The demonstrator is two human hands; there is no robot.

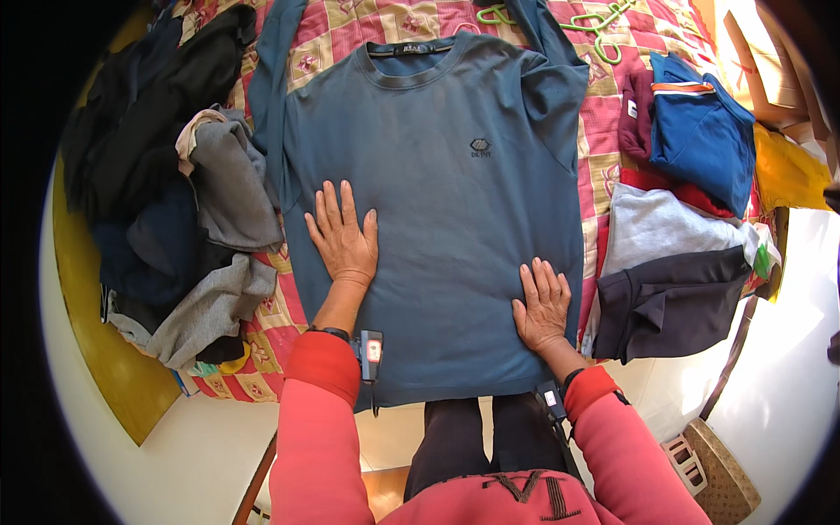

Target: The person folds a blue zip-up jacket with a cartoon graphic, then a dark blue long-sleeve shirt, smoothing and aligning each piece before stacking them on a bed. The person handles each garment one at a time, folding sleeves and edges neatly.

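While both hands press palm-down on the blue-grey sweatshirt, their fingers lie straight and slightly apart, with fabric directly beneath them. The left hand rests on the left half of the sweatshirt, around the middle of its body, thumb angled toward the centre. The right hand rests lower on the sweatshirt, near its right side edge and closer to the hem, fingers pointing toward the collar.

The sweatshirt is laid out front side up between the two forearms, its hem toward the person and its collar at the far end. A small dark emblem sits on the right of its chest, beyond both hands. Its sleeves run up past the shoulders.

Under the sweatshirt spreads a red-and-cream checked cover. Beyond the collar, green hangers lie on that cover. To the left of the sweatshirt are heaped dark clothes, a grey garment next to the sweatshirt's edge, and a paler grey one nearer the hem. To its right lie a maroon garment, a blue folded garment, a light grey garment and, nearest the hem, a dark folded garment.
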